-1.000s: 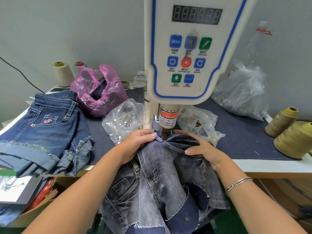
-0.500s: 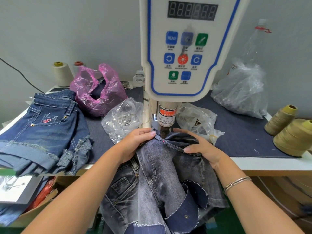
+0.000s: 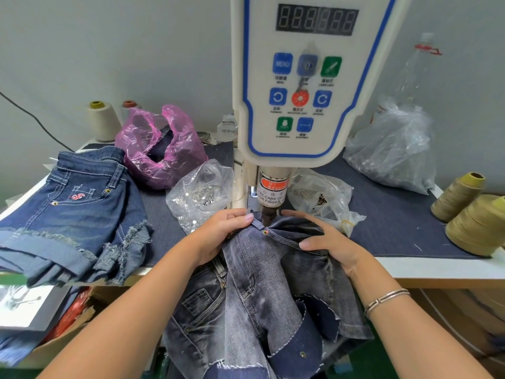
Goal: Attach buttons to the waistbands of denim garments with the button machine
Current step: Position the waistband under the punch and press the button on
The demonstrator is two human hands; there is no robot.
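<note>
1. Grey-washed denim shorts point(image 3: 262, 272): waistband between both hands, under the white button machine's brown punch tip point(image 3: 267, 216).
2. Left hand point(image 3: 221, 231): fingers curled, pinching the waistband.
3. Right hand point(image 3: 325, 242): flat, pressing fabric.
4. Risk: fingertips beside the punch; slipping fabric likely misplaces the button.

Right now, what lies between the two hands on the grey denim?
In the head view, the button machine's punch head comes down onto the grey denim waistband between the left hand and right hand, a small metal stud just below it.
</note>
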